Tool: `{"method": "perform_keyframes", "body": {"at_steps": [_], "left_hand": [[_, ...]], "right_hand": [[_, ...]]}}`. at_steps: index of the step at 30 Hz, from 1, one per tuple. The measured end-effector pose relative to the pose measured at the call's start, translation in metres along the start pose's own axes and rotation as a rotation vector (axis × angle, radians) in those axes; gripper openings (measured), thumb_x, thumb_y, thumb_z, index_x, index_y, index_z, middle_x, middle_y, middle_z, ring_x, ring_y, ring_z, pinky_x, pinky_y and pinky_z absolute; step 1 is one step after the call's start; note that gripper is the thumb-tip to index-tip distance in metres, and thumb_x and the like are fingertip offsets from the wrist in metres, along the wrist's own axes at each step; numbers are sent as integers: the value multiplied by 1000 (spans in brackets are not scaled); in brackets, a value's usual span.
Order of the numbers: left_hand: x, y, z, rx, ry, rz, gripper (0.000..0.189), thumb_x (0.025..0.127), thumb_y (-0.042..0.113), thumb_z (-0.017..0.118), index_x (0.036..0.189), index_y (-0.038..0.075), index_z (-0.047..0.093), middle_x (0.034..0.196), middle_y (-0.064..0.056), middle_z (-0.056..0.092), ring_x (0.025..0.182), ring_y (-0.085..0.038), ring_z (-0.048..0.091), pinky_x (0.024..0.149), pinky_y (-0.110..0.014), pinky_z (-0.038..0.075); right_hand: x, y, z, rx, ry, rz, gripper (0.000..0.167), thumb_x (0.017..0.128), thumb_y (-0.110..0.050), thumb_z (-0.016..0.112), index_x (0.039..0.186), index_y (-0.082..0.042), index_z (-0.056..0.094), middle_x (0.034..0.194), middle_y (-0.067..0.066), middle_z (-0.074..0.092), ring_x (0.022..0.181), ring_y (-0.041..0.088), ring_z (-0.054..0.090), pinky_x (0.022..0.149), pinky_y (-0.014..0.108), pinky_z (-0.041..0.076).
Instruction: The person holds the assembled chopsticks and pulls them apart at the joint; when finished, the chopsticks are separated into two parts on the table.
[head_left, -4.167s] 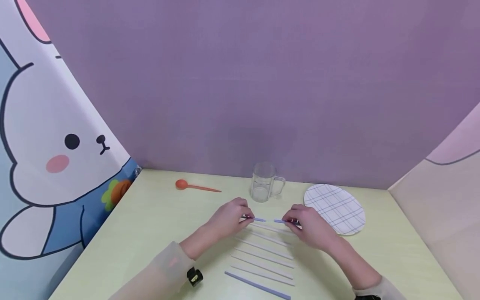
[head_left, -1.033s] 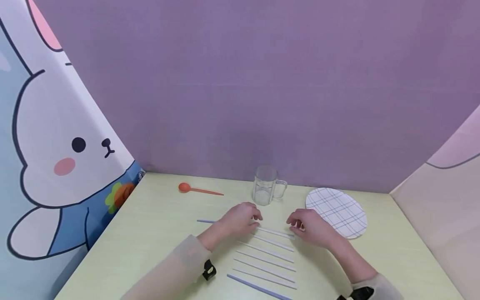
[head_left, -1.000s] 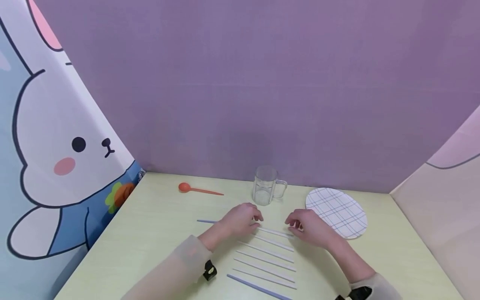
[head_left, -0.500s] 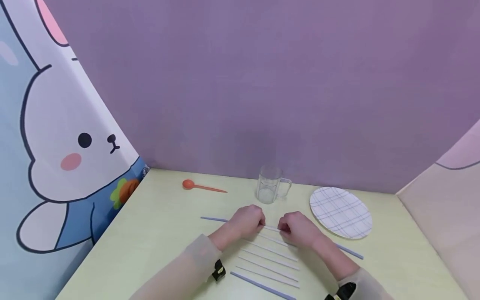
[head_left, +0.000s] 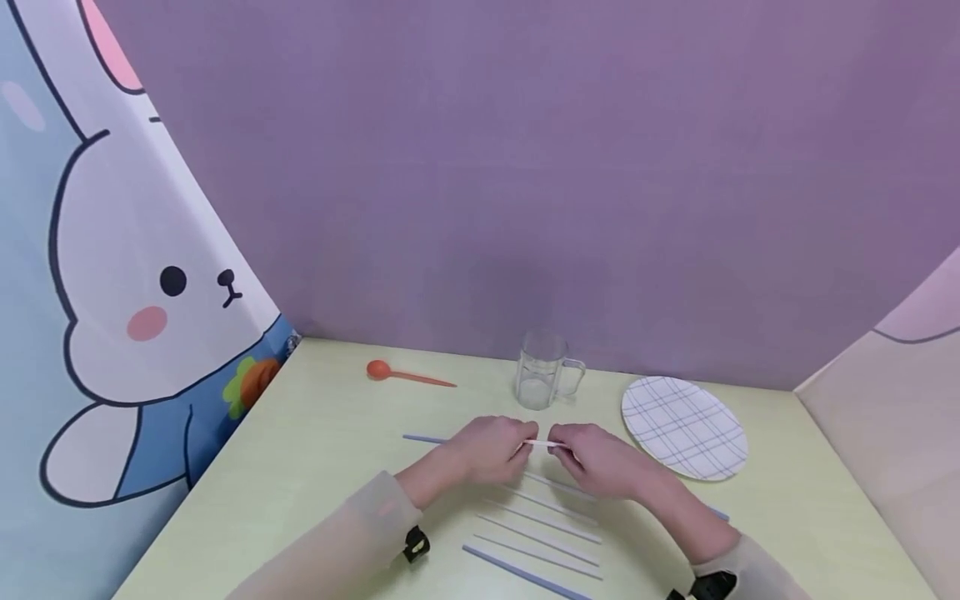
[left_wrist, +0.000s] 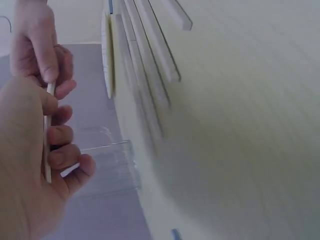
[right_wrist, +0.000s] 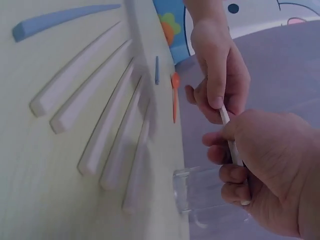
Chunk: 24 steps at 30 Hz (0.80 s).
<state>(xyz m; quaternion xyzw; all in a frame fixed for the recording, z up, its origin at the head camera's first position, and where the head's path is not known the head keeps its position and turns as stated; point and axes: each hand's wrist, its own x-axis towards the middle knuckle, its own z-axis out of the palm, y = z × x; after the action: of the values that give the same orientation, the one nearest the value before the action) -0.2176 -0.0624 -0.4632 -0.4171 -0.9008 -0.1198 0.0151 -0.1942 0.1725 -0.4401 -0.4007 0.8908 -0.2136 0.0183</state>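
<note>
Both hands grip one white chopstick (head_left: 542, 443), raised over the table just in front of the glass mug. My left hand (head_left: 489, 448) has its fingers curled round one end, thumb along it. Close beside it, my right hand (head_left: 606, 463) grips the other end; only a short stretch shows between them. Below lie several white chopsticks (right_wrist: 75, 70) in a spread row, with a blue chopstick (head_left: 525, 572) nearest the front. One short blue stick (head_left: 422, 438) rests left of the left hand. Another blue stick (head_left: 718, 512) is partly hidden behind the right forearm.
A clear glass mug (head_left: 537, 375) stands at the back, close beyond the hands. To its left lies an orange spoon (head_left: 405, 374). A white plate with a checked pattern (head_left: 684, 427) rests at the right. A purple wall (head_left: 480, 183) closes the rear.
The blue sticks held 4.2 seconds ago now lie left and right. Since one second ago, both hands have closed round the rearmost white chopstick and raised it off the table.
</note>
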Motion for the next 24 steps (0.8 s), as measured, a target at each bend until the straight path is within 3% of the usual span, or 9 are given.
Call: {"method": "perform_keyframes", "body": {"at_steps": [6,17,24], "left_hand": [[-4,8,-8,140,-10,62,30,114,33,45,90,18,52,61,10,34,53,-7,37,52,-23,32],[-10,19,-13,160,17,76,35,115,35,45,85,18,50,58,10,25,49,-6,26,48,-22,27],[-19,26,-16,222,37,124,35,114,35,47,84,18,51,56,11,25,49,-4,25,46,-20,26]], "right_hand": [[-4,-10,-8,-85,60,-47,27,107,-16,63,82,-22,54,68,-17,32,62,-4,33,60,17,35],[-14,-12,-12,-44,46,-69,28,109,-16,59,83,-21,54,69,-18,30,61,-7,29,60,15,34],[-21,-14,-10,-20,37,-128,26,108,-13,60,83,-15,54,70,-18,25,62,-8,26,60,12,31]]}}
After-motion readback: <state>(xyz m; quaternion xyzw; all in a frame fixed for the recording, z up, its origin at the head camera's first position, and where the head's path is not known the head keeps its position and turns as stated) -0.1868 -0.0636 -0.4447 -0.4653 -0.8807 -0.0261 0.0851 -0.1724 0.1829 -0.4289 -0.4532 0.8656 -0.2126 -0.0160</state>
